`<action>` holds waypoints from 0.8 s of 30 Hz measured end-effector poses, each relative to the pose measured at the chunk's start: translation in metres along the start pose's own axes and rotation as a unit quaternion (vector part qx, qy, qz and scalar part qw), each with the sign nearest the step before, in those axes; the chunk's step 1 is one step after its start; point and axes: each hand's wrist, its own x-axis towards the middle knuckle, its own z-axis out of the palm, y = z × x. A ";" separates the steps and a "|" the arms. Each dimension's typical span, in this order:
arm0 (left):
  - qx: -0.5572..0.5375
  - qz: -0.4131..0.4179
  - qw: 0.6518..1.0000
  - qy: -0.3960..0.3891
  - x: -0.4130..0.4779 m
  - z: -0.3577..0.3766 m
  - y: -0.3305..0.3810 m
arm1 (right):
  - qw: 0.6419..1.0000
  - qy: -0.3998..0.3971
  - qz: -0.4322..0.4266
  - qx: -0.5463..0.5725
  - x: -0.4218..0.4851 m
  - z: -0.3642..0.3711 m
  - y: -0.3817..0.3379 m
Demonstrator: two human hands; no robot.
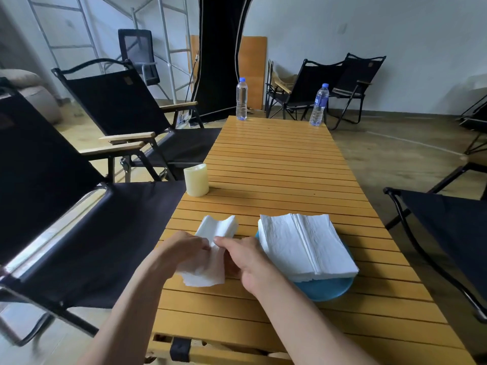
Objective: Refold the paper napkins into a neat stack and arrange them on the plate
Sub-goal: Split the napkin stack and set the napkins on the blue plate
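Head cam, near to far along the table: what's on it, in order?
Blue plate carrying the napkin stack → candle → two water bottles at the far end, left bottle and right bottle. The loose napkin, pinched by left hand and right hand, sits level with the plate, so unranked.

The napkin stack (303, 246) hides most of the blue plate (326, 288). The right hand (245, 259) covers part of the loose napkins (208, 272). The label on the bottle (319, 105) is too small to read.

On the table (276, 159), two bottles (241, 100) (319, 106), one candle (196, 180), one plate (324, 289) and two piles of napkins (303, 243) (218, 227) are sitting, with two hands (181, 248) (245, 262) working.
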 end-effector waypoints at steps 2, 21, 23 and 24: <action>-0.048 0.043 0.997 -0.036 -0.007 -0.008 0.001 | 0.999 -0.015 0.006 0.047 0.000 -0.003 -0.004; -0.357 0.117 0.910 -0.177 -0.024 0.033 0.051 | 0.991 -0.002 -0.093 0.092 -0.012 -0.146 -0.055; -0.346 0.134 0.913 -0.168 -0.028 0.048 0.063 | 0.992 0.047 -0.102 0.049 -0.012 -0.168 -0.052; -0.333 0.141 0.920 -0.151 -0.030 0.056 0.068 | 0.991 0.075 -0.111 0.028 -0.011 -0.178 -0.050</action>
